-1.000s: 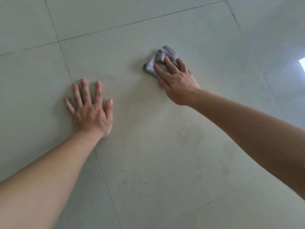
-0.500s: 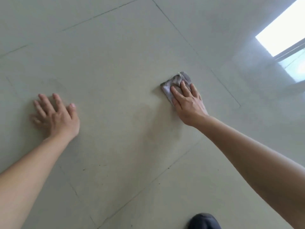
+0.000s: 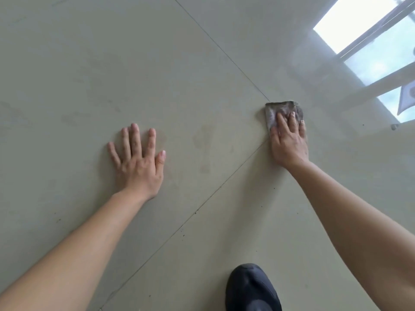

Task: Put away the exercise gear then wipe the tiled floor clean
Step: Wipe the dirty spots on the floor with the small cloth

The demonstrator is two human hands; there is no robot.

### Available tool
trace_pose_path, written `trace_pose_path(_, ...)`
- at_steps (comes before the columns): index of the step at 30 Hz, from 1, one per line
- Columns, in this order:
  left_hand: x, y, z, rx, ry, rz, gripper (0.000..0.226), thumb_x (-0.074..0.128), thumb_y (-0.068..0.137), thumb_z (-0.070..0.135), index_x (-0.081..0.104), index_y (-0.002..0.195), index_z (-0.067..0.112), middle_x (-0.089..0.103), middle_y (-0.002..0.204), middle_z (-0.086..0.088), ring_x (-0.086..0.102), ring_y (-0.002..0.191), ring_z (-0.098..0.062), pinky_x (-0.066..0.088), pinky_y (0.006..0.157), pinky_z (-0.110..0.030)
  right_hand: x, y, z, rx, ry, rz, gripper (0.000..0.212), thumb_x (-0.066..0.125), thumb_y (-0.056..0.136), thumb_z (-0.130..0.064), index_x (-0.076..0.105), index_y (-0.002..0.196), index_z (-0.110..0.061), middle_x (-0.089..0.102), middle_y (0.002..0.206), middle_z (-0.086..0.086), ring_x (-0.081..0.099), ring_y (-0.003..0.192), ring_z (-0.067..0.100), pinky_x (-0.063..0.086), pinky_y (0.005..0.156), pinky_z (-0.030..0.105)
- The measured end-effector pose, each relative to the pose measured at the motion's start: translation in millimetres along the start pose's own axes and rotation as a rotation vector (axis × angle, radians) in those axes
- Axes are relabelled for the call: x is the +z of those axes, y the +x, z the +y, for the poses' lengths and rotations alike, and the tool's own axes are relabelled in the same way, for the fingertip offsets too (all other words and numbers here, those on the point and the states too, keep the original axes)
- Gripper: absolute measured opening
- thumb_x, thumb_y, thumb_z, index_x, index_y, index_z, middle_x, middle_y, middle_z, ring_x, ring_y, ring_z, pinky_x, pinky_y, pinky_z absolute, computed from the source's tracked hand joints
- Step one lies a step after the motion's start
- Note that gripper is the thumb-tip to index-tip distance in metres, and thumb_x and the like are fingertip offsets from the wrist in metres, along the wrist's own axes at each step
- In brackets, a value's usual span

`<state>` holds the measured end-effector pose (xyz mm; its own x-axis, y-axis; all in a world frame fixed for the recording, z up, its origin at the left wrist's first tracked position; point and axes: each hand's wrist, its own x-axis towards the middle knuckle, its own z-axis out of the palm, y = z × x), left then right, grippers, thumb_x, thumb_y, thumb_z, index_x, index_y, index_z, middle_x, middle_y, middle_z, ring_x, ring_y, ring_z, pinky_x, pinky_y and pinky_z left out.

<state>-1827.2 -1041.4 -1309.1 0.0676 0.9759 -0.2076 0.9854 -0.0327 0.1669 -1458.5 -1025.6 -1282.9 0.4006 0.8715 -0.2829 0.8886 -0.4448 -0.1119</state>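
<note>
Pale tiled floor (image 3: 202,63) is seen from above, a window (image 3: 359,25) reflected at upper right. A grey cloth (image 3: 275,108) is pressed onto the floor by the right hand (image 3: 288,142), fingers straight on top. The left hand (image 3: 137,162) is laid flat on the tiles, fingers spread, holding nothing. A dark shoe (image 3: 252,288) is seen below.

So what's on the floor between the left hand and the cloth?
In the head view, only tiled floor: a faint brownish smudge and a grout line between left hand and cloth.
</note>
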Motion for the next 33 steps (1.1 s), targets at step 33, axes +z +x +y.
trace_pose_path(33, -46, 113, -45, -0.11, 0.069, 0.159, 0.071, 0.022, 0.1, 0.051, 0.011, 0.157, 0.01, -0.001, 0.165, -0.014, 0.0, 0.152, -0.03, 0.001, 0.117, -0.06, -8, 95, -162, -0.766, -0.044, -0.107, 0.052, 0.029, 0.104, -0.054, 0.027, 0.155, -0.043, 0.008, 0.168, -0.005, -0.002, 0.155, 0.028, 0.003, 0.125, 0.043)
